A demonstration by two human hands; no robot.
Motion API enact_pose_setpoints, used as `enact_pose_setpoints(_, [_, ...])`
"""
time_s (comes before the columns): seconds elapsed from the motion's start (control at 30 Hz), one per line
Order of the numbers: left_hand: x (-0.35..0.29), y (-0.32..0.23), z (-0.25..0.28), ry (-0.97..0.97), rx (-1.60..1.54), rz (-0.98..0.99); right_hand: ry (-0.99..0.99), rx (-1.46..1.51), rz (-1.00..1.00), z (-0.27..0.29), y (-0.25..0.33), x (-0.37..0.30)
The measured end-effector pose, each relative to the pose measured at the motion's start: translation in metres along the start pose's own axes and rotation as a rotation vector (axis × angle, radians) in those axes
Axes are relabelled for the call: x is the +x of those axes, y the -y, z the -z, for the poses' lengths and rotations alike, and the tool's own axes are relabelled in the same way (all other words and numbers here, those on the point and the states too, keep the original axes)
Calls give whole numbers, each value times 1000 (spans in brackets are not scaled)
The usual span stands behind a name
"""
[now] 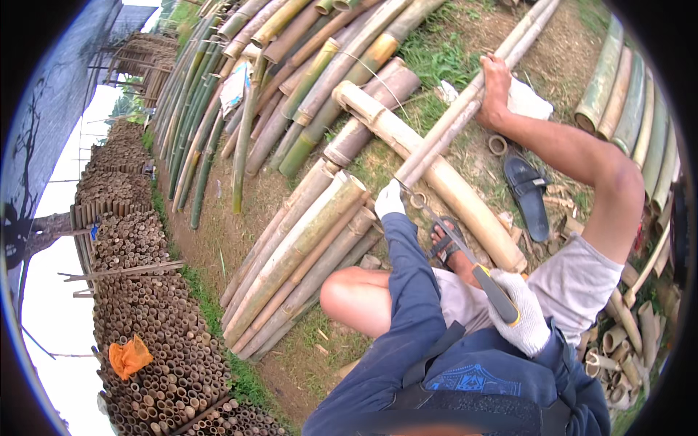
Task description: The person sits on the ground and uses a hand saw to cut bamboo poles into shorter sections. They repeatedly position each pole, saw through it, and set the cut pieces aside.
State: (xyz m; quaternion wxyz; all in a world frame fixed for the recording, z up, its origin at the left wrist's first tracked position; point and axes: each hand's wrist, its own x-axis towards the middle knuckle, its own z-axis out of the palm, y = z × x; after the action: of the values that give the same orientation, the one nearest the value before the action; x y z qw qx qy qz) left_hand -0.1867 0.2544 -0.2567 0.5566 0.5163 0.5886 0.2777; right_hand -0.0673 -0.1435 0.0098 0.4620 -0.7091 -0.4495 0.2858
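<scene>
A long pale bamboo pole (pixel 454 120) slants from the top right down to the middle, lying across a thick bamboo log (pixel 465 200). My left hand (pixel 390 200), in a white glove, is closed on the pole at its near end. In my gloved right hand (pixel 520 312) is the grey and yellow handle of a handsaw (pixel 462 243). Its narrow blade reaches up to the pole's end, beside my left hand. A small ring shape shows there, too small to make out. My bare right foot (pixel 496 86) presses on the pole farther up.
Bamboo poles (pixel 305 73) lie in a large pile at the upper left, with thick split lengths (pixel 298 254) nearer. More poles (pixel 625 94) lie at the right. A loose black sandal (pixel 527 195) and a bamboo ring (pixel 498 145) sit beside my leg. Stacked cut bamboo (pixel 160 320) lines the left.
</scene>
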Motion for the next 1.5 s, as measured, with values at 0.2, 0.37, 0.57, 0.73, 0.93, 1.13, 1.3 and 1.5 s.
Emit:
enact_pose_setpoints(0.2, [-21, -8, 4, -15, 59, 82, -19, 13, -35, 3, 6, -8])
enact_pose_setpoints(0.37, [-31, -22, 3, -46, 95, 27, -39, 20, 73, -22, -17, 21])
enact_pose_setpoints(0.57, [-34, -17, 1, -161, -36, -147, -40, -25, -5, 10, 13, -32])
enact_pose_setpoints(0.73, [-22, -9, -2, -161, -137, -167, -55, 29, 39, -18, 1, 17])
enact_pose_setpoints(0.93, [-2, 7, 0, -108, -243, -92, -39, -5, 42, -18, -1, 16])
enact_pose_setpoints(1.13, [-8, 2, 2, -79, -258, -51, 12, -12, -141, 2, 7, -26])
enact_pose_setpoints(1.3, [-15, -13, 4, -58, -257, -37, 16, 51, -20, -33, -20, 38])
enact_pose_setpoints(1.5, [-12, -15, 4, -82, -174, -75, -7, 34, -79, 4, 0, -19])
